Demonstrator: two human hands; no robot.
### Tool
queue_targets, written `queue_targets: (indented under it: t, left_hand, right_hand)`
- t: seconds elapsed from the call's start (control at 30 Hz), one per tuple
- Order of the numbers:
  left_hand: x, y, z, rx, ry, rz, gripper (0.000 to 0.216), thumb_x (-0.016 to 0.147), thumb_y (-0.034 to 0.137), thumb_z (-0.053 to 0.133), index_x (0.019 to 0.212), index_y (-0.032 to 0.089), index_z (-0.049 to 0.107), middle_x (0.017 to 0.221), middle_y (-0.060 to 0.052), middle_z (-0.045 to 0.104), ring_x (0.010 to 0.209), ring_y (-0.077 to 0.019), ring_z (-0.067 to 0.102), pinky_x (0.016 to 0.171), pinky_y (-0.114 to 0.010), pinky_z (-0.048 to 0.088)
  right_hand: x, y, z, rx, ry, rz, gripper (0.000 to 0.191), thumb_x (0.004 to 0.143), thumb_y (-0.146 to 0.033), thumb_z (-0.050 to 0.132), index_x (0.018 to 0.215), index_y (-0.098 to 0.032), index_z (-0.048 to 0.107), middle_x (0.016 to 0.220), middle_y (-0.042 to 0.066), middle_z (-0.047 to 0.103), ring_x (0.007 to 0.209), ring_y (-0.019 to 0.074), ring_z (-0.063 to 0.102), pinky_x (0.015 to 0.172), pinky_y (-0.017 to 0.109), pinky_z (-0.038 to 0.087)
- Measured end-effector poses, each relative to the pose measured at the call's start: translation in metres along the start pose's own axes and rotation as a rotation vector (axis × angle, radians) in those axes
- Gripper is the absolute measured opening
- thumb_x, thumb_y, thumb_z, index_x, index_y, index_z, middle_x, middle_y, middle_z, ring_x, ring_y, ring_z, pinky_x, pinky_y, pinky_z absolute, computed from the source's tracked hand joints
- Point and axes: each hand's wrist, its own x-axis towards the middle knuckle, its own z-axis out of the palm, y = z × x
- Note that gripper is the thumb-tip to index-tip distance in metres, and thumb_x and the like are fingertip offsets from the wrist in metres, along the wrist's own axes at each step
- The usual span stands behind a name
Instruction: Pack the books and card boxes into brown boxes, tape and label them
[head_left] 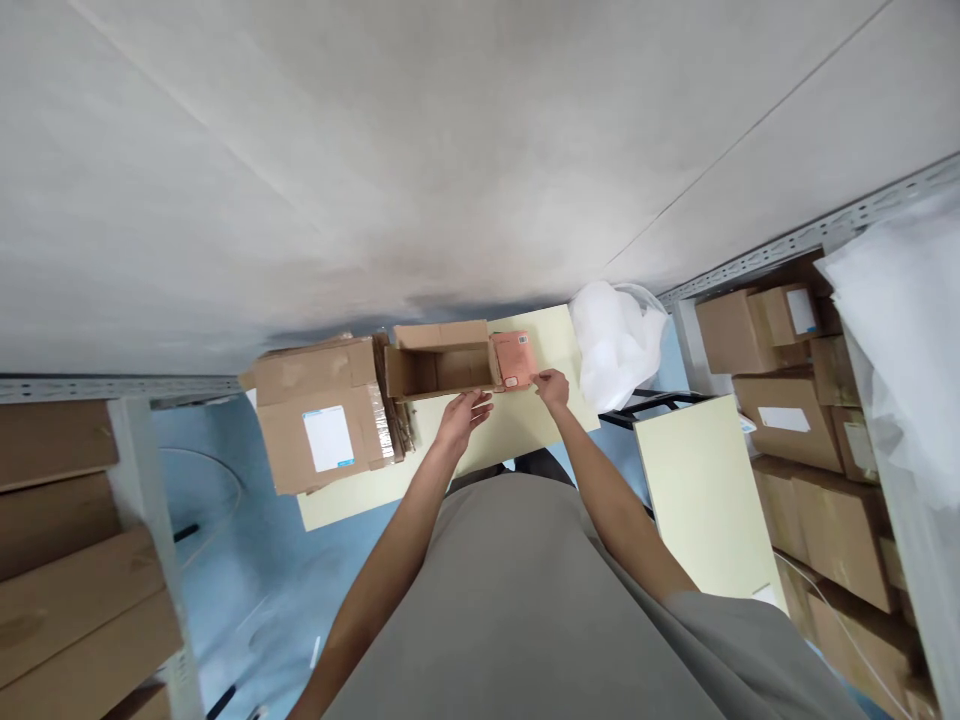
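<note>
An open cardboard box [439, 372] stands on the pale yellow table [480, 455], its flaps folded out. Against its right side lies a flat salmon-orange packet [514, 358] bearing a small barcode and a label. My right hand [553, 388] pinches the packet's lower right corner between thumb and fingertips. My left hand [463, 418] is just in front of the open box, with its fingers loosely bent and apart and nothing visible in them. Whether the left fingertips touch the box's front edge is hard to make out.
Left of the open box sits a stack of flattened cardboard and a large carton [322, 415] with a white label. White foam wrap [619, 345] is bunched at the table's right end. Shelves of cartons [840, 500] flank both sides; another pale panel [705, 500] stands at right.
</note>
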Motion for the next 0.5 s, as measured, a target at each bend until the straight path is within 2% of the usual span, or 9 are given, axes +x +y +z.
queue_targets:
  t: [0.13,0.3,0.43,0.5]
  left_hand:
    - [0.001,-0.005,0.001,0.029,0.038,0.008,0.03,0.087,0.046,0.084,0.094,0.02,0.069,0.113,-0.015,0.083,0.091,-0.0229,0.08,0.091,-0.037,0.061]
    - [-0.005,-0.027,0.007,0.097,-0.079,-0.022,0.039,0.086,0.052,0.088,0.099,0.019,0.072,0.12,-0.018,0.082,0.095,-0.0239,0.079,0.091,-0.037,0.06]
    - [-0.014,-0.052,0.038,0.197,-0.19,-0.052,0.051,0.076,0.056,0.097,0.102,0.019,0.075,0.122,-0.017,0.08,0.104,-0.0249,0.077,0.099,-0.039,0.058]
    - [-0.022,-0.064,0.061,0.233,-0.302,-0.064,0.055,0.072,0.059,0.098,0.103,0.02,0.077,0.124,-0.017,0.081,0.111,-0.0265,0.076,0.103,-0.04,0.056]
  right_hand:
    - [-0.014,0.006,-0.008,0.17,0.011,-0.002,0.016,0.095,-0.033,0.079,0.092,-0.02,0.07,0.097,0.005,0.083,0.071,0.0156,0.077,0.071,0.026,0.059]
    - [-0.052,0.026,-0.041,0.404,0.043,-0.026,0.033,0.086,-0.049,0.087,0.087,-0.021,0.07,0.085,0.004,0.078,0.066,0.0172,0.077,0.063,0.027,0.058]
    - [-0.095,0.061,-0.087,0.677,0.079,-0.023,0.05,0.068,-0.063,0.096,0.085,-0.02,0.074,0.081,0.003,0.076,0.062,0.0154,0.071,0.062,0.029,0.055]
    - [-0.12,0.082,-0.11,0.762,0.118,-0.015,0.056,0.062,-0.067,0.097,0.085,-0.021,0.076,0.08,0.001,0.075,0.061,0.014,0.068,0.062,0.029,0.055]
